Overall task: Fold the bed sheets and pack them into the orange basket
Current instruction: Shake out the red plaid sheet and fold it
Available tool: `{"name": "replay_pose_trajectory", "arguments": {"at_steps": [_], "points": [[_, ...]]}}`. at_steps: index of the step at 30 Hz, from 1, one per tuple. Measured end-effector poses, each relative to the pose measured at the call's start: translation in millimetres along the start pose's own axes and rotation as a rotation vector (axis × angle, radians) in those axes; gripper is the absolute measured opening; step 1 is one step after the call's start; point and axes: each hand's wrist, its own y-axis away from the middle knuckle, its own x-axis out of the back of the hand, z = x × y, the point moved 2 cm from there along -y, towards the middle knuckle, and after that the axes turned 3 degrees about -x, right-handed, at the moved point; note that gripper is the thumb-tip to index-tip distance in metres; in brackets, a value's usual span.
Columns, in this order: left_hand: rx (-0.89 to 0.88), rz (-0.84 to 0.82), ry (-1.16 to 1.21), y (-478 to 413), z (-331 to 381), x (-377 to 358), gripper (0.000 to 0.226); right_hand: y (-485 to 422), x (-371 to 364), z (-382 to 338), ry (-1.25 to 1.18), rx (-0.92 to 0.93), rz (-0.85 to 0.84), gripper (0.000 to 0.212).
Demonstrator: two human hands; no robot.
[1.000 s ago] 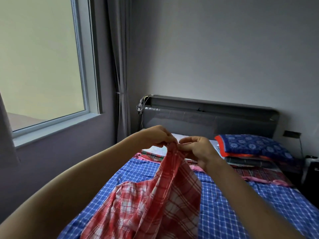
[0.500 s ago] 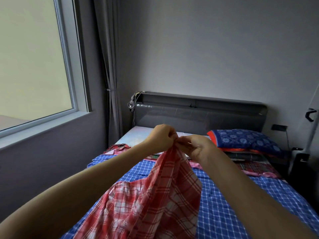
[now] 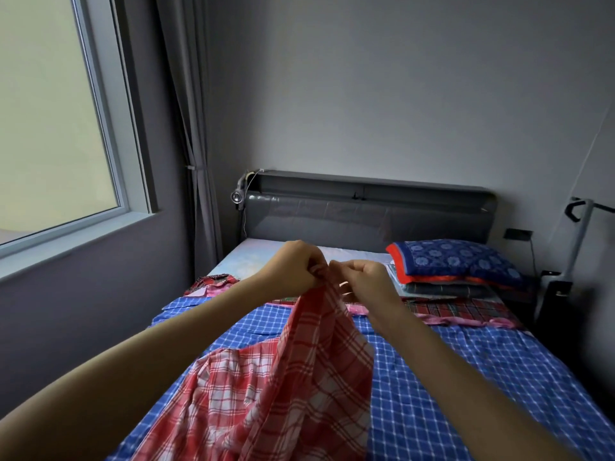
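A red and white checked sheet (image 3: 299, 387) hangs bunched from my two hands over the bed and trails down toward me. My left hand (image 3: 293, 266) grips its top edge in curled fingers. My right hand (image 3: 364, 277) pinches the same edge just beside it, the two hands almost touching. Under the sheet, a blue checked sheet (image 3: 466, 377) is spread flat over the mattress. The orange basket is not in view.
A blue patterned pillow (image 3: 456, 261) lies on folded cloths at the bed's far right. Dark tartan cloth with pink trim (image 3: 459, 311) lies across the bed below it. A grey headboard (image 3: 366, 217) stands against the wall; a window (image 3: 56, 128) is at left.
Both hands stay together on the red sheet's top edge. The view has shifted to the right, showing more of the bed's right side and a stand there.
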Motion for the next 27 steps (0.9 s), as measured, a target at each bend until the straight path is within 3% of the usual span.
{"name": "replay_pose_trajectory", "arguments": {"at_steps": [4, 8, 12, 15, 20, 22, 25, 27], "points": [[0.05, 0.122, 0.147, -9, -12, 14, 0.008, 5, 2, 19, 0.467, 0.384, 0.055, 0.015], [0.09, 0.259, 0.219, -19, -18, 31, 0.027, 10, -7, 49, 0.752, 0.795, 0.281, 0.012], [0.079, 0.418, 0.314, -34, -22, 52, 0.012, 28, -17, 75, 0.859, 0.959, 0.229, 0.02], [0.059, 0.527, 0.333, -45, -21, 72, 0.017, 40, -19, 88, 0.947, 1.037, 0.154, 0.016], [0.087, 0.613, 0.284, -59, -20, 96, 0.013, 40, 0, 92, 0.919, 0.931, 0.045, 0.015], [0.114, 0.624, 0.282, -58, -26, 97, 0.015, 41, 8, 92, 0.858, 0.726, -0.082, 0.018], [0.165, 0.625, 0.324, -52, -36, 90, 0.018, 45, 16, 103, 0.751, 0.246, -0.36, 0.033], [0.182, 0.61, 0.338, -49, -41, 85, 0.022, 51, 13, 106, 0.826, 0.169, -0.496, 0.044]]}}
